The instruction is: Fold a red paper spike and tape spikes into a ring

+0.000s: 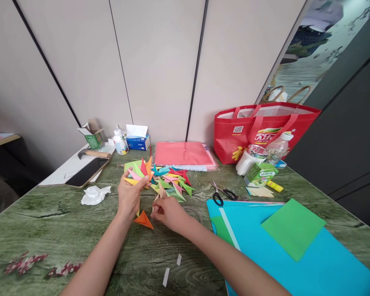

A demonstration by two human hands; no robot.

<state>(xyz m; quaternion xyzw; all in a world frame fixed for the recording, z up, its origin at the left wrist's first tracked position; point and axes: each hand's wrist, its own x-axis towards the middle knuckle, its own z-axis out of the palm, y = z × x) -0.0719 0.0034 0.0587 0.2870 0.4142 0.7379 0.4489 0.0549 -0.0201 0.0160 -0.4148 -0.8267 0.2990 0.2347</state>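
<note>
My left hand (130,193) is closed on a fan of folded paper pieces (138,170) in pink, green, red, orange and yellow. To its right my right hand (169,211) pinches a pale peach folded paper piece (161,192), partly hidden by the fingers. Between and below the hands an orange folded paper piece (144,220) lies on the table. Beyond my right hand spreads a pile of folded paper pieces (177,181) in green, pink, red and blue. A roll of clear tape (195,211) lies partly behind my right wrist.
Black-handled scissors (220,194) lie right of the pile. Blue sheets (259,242) with a green square (294,228) cover the right side. At the back stand a red bag (234,135) and pink paper (183,153). A phone (88,171), hammer (97,153) and crumpled tissue (95,195) lie left.
</note>
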